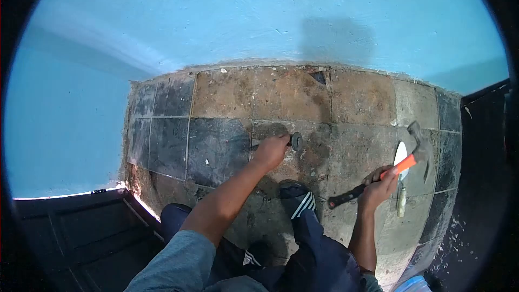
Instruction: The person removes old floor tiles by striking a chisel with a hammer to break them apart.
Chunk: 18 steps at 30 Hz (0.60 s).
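Observation:
My left hand (272, 152) is closed around a chisel (296, 141), low over the worn floor. The chisel's round, dark end shows at the right of my fist; most of its shaft is hidden by my fingers. In my right hand (376, 190) is a claw hammer (405, 163), gripped around its orange and black handle, with the metal head up and to the right. Beneath the hammer a trowel (401, 203) with a pale handle lies on the floor, its pointed blade partly covered.
Dark floor tiles (218, 148) remain at the left and along the right edge, around bare, rough floor (292, 94). A broken tile piece (318, 77) lies near the blue wall (216, 16). Dark doors (81, 232) flank the area. My sandalled foot (295, 194) stands below my hands.

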{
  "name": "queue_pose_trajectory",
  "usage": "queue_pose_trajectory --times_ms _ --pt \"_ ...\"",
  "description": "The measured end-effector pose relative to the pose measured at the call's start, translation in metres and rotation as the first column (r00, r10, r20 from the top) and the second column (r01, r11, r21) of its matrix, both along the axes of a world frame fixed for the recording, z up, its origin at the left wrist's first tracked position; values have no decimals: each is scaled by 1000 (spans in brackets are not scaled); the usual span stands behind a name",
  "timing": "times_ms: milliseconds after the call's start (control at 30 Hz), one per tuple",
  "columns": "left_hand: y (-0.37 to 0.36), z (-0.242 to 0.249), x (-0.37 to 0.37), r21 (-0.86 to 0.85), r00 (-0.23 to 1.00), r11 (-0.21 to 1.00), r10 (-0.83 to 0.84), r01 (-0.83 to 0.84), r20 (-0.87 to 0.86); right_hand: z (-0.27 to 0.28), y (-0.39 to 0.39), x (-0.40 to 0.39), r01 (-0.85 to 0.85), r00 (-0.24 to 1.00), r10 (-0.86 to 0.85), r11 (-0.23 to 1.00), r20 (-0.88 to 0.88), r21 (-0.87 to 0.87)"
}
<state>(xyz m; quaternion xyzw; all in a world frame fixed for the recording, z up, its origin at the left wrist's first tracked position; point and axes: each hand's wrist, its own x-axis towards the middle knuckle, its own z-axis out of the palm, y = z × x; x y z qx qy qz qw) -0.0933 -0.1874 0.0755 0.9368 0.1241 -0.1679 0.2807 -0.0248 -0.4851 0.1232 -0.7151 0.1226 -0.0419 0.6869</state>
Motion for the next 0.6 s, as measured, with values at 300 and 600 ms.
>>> queue_pose_trajectory --times_ms 300,600 --pt "-4 -16 -8 72 995 996 -63 58 72 -115 23 -56 -637 765 498 676 -407 -370" --pt "-30 -36 -52 42 970 988 -155 150 188 -126 -11 -81 -497 799 347 841 -492 -214"
